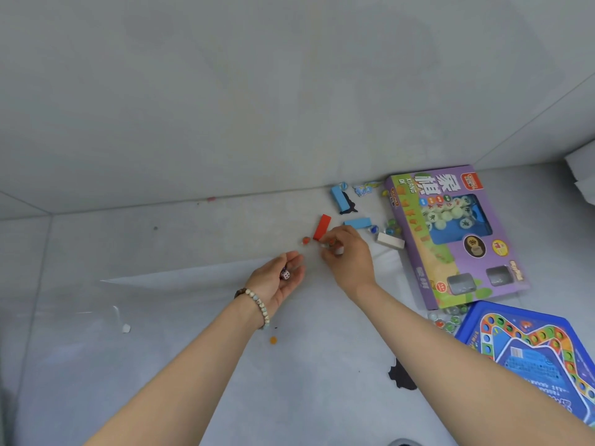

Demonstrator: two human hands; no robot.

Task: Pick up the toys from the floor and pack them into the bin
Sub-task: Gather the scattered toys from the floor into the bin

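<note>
My left hand (pixel 279 278) lies palm up with its fingers cupped round a white die (pixel 285 274). My right hand (pixel 346 252) reaches past it and pinches a small marble (pixel 331 242) at its fingertips, just below a red block (pixel 322 227). A small orange bead (pixel 305 240) lies on the floor left of the red block. Two blue blocks (pixel 338 197) (pixel 356 223) and a white block (pixel 390 241) lie near the wall, with loose marbles (pixel 391 227) among them. No bin is in view.
A purple chess game box (pixel 418 252) lies flat at the right, and a blue board game tray (pixel 531 352) below it with marbles (pixel 447 318) at its corner. An orange disc (pixel 273 340), a white scrap (pixel 126 328) and a black shape (pixel 401 375) lie on the grey floor. The wall (pixel 225 107) runs close behind.
</note>
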